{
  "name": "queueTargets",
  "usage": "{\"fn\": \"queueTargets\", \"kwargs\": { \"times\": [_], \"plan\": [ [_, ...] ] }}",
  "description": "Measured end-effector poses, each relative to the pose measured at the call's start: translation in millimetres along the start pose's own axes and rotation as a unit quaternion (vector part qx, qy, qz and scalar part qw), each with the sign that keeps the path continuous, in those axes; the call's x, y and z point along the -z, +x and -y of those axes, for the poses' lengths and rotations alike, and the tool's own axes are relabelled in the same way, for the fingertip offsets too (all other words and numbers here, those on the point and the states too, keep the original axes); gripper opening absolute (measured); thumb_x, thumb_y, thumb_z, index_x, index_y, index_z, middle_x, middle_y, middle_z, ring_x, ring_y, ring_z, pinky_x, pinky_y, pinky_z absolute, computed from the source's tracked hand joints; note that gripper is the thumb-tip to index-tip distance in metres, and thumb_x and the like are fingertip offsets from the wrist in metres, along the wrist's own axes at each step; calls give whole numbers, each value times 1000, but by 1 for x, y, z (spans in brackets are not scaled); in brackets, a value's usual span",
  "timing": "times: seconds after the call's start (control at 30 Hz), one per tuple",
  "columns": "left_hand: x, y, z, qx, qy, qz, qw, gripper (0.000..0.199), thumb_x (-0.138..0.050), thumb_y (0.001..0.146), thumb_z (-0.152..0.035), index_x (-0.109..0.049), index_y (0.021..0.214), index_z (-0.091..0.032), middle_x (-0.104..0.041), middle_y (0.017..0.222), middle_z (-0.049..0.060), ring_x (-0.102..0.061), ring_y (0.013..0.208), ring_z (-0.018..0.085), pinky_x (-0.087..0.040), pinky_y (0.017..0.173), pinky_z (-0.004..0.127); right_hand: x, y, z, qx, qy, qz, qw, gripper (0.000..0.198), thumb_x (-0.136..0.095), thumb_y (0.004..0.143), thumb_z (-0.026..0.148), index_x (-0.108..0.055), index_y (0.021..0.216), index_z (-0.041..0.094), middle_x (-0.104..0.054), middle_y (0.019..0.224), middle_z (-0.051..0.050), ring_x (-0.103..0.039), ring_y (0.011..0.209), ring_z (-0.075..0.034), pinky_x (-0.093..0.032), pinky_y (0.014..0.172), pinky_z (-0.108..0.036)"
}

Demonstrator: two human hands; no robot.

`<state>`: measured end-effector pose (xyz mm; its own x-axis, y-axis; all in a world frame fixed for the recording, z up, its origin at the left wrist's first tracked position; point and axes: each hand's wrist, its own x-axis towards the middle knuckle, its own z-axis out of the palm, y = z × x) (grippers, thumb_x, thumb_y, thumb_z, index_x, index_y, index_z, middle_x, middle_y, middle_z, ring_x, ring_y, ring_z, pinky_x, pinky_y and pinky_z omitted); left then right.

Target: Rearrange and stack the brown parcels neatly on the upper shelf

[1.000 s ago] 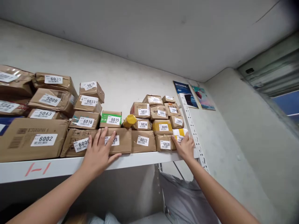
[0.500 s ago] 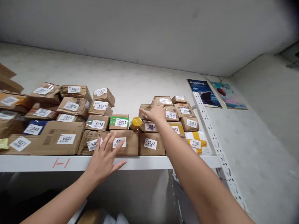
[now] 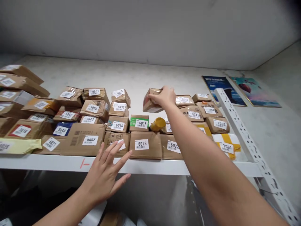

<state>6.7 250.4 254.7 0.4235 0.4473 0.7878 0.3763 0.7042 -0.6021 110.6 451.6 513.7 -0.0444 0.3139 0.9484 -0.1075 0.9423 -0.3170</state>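
Note:
My right hand point(image 3: 164, 96) grips a small brown cardboard box point(image 3: 150, 103), its fingers wrapped over the top and side. The box is tilted and raised above the row with the yellow-capped roll-shaped item point(image 3: 158, 124). My left hand point(image 3: 107, 172) is open, fingers spread, in front of the shelf edge and just below the box whose label it partly covers point(image 3: 117, 138). To the right of that one sits the box labelled 6023 point(image 3: 150, 153), with the green-striped box 6015 point(image 3: 135, 125) on top. Box 6042 point(image 3: 183, 100) lies right beside my right hand.
Stacked labelled parcels fill the white metal shelf point(image 3: 152, 168) on both sides. A perforated white upright point(image 3: 249, 141) stands at its right end. Two posters point(image 3: 223, 88) hang on the wall behind. A pale yellow packet point(image 3: 23, 146) lies at the left edge.
My right hand has closed on the small box and lifted it off the stack. My left hand stays spread near the shelf edge, slightly lower. The view has shifted left.

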Motion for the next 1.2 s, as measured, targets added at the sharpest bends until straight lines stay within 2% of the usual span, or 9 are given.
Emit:
{"fn": "queueTargets", "kwargs": {
  "times": [0.2, 0.43, 0.53, 0.6, 0.7, 0.77, 0.93, 1.03, 1.2],
  "plan": [
    [-4, 0, 4, 26, -38, -7, 999, 54, -56, 91, -37, -45, 141, -22, -33, 150, 18, -30, 141, 34, 0, 126, 51, -36, -19, 58, -11, -50, 118, 992, 90, -86, 64, 51, -49, 134, 7, -43, 136, -23, -47, 126, -38, -52, 96, -48],
    [-19, 6, 20, 35, -31, -37, 998, 46, -53, 93, -40, -49, 135, -20, -35, 146, 18, -33, 137, 33, -6, 124, 50, -56, -17, 66, 7, -156, 202, 967, 92, -73, 78, 63, -47, 140, 0, -47, 142, -30, -46, 135, -41, -46, 106, -55],
    [-32, 24, 44, 64, -34, -37, 997, 48, -47, 96, -46, -50, 137, -21, -37, 145, 19, -36, 137, 37, -24, 119, 60, -23, -14, 54, 45, -149, 220, 963, 98, -66, 84, 65, -29, 155, 8, -44, 152, -24, -43, 141, -39, -39, 116, -55],
    [-36, 46, 66, 128, -58, -4, 990, 57, -41, 96, -52, -48, 142, -19, -35, 148, 22, -33, 141, 41, -32, 117, 65, 9, -16, 36, 54, -124, 156, 978, 95, -59, 90, 64, -18, 160, 14, -39, 158, -20, -44, 141, -36, -40, 117, -51],
    [-37, 87, 99, 280, -101, 78, 951, 71, -31, 96, -59, -33, 154, -18, -21, 162, 21, -18, 151, 44, -24, 123, 67, 48, -28, -5, 4, -182, 88, 979, 66, -54, 95, 48, -45, 146, 8, -55, 144, -21, -53, 132, -37, -46, 109, -51],
    [-37, 112, 117, 342, -123, 114, 925, 74, -29, 95, -62, -23, 158, -24, -10, 167, 16, -9, 154, 46, -19, 125, 68, 59, -44, -38, -46, -230, 133, 963, 57, -53, 94, 46, -55, 136, 7, -62, 133, -23, -57, 127, -39, -47, 105, -50],
    [-48, 151, 131, 368, -157, 164, 902, 75, -40, 90, -64, -23, 158, -35, 0, 169, 14, -12, 151, 54, -21, 123, 66, 38, -89, -93, -64, -257, 213, 940, 76, -47, 94, 65, -38, 152, 16, -51, 142, -25, -53, 132, -39, -45, 106, -47],
    [-58, 158, 127, 368, -143, 175, 902, 75, -45, 89, -63, -29, 156, -33, -3, 168, 19, -18, 149, 56, -25, 120, 66, 20, -99, -93, -73, -289, 201, 933, 90, -45, 86, 79, -29, 157, 25, -47, 143, -26, -52, 132, -42, -46, 102, -49],
    [-65, 159, 125, 364, -122, 166, 909, 66, -44, 91, -51, -33, 154, -35, -12, 166, 19, -25, 145, 55, -31, 116, 66, 7, -93, -74, -121, -308, 177, 927, 89, -58, 80, 78, -42, 146, 20, -50, 135, -27, -57, 126, -38, -47, 99, -43]
  ]
}}
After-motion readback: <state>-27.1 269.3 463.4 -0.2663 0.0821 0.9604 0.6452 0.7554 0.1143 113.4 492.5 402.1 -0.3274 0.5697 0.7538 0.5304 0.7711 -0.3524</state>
